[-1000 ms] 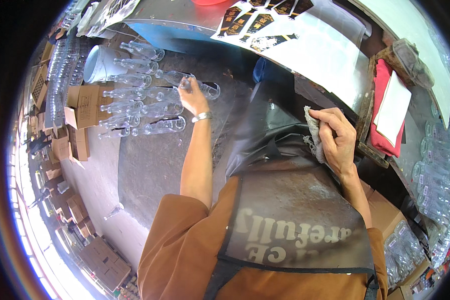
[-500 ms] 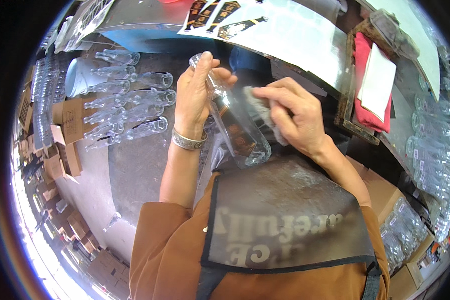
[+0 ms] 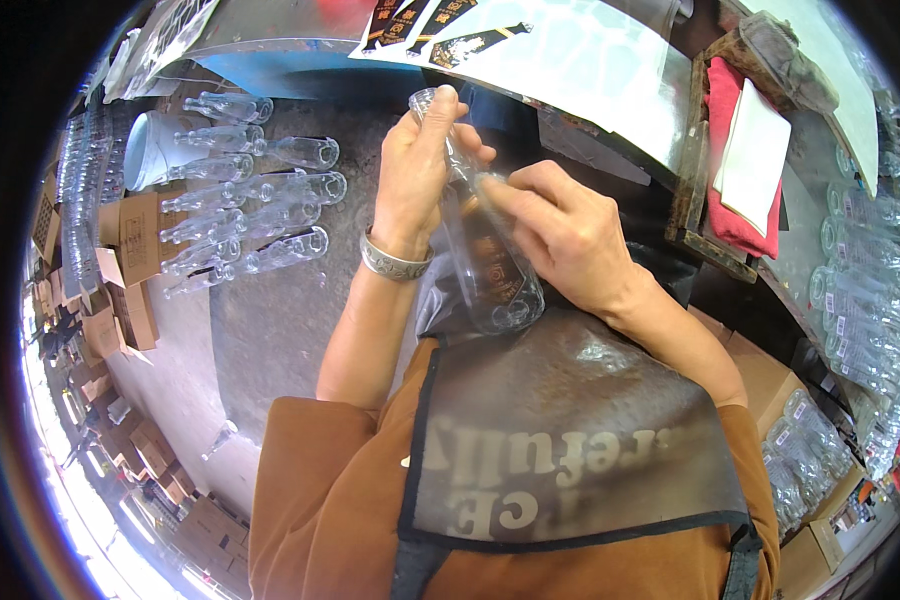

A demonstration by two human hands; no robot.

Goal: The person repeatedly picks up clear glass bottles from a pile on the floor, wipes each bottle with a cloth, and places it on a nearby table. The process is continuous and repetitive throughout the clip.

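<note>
My left hand [image 3: 415, 180] is closed round the neck of a clear glass bottle [image 3: 497, 295], thumb near its mouth. The bottle slants, base toward me and resting close to my dark apron [image 3: 570, 430]. A dark label with gold-orange marks shows on its body. My right hand [image 3: 575, 235] presses bent fingers against the bottle's shoulder. The white cloth seen in those fingers a moment ago is now almost wholly hidden. Past the bottle, several black-and-gold bottle labels [image 3: 448, 25] lie on a white sheet [image 3: 590, 70] on the worktable.
Several clear bottles [image 3: 295, 185] stand to the left, beside a white bucket [image 3: 150, 150] and cardboard boxes [image 3: 135, 235]. At right, a wooden frame [image 3: 692, 155] bears a red cloth [image 3: 722, 105] and a folded white piece [image 3: 755, 150]. More bottles [image 3: 860, 290] crowd the far right.
My left hand and the bottle's neck have shifted slightly right and away from me; the bottle is more upright. My right hand has moved left against the glass, covering the cloth.
</note>
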